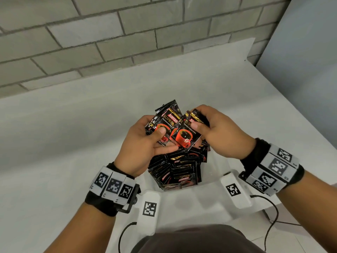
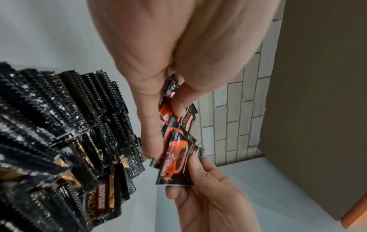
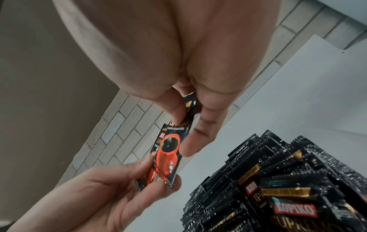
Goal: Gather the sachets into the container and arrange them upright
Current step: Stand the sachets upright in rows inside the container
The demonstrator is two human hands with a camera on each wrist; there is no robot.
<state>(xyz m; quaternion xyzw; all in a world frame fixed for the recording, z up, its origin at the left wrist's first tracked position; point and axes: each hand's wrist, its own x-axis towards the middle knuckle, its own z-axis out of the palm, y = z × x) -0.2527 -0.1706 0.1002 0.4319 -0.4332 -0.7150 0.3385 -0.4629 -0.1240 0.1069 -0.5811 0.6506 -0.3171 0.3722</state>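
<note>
White table [image 1: 73,125], grey brick wall [image 1: 91,33], possibly tiled

Your left hand [image 1: 145,148] and right hand [image 1: 217,132] cover much of the fanned sachets [image 1: 175,128], so you cannot count them; the packed sachets [image 1: 178,170] hide the container's walls; the wrist views blur and crop the pack and both palms.

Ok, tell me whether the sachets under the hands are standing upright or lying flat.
Upright: the packed sachets stand side by side, serrated top edges up.
</note>
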